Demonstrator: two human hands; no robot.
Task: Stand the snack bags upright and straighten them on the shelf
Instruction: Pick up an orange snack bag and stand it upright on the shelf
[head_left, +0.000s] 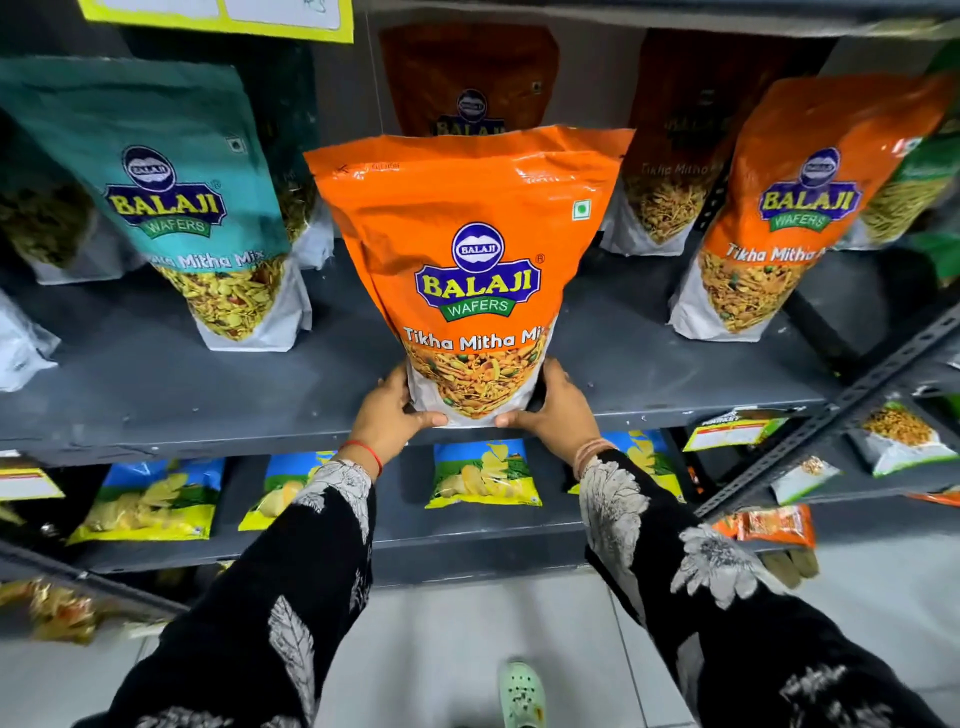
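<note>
Left hand (397, 415) and right hand (556, 410) clasp the base of the orange Tikha Mitha Mix bag (467, 260) at the front edge of the grey shelf (156, 384) — best settle its gusset flat, label square forward.

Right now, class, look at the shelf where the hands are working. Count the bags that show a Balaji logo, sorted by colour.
Orange bags: 4. One is between the left hand and the right hand, one is at front right, and two are dim ones behind.
Teal bags: 1, at front left.
Total: 5
</note>
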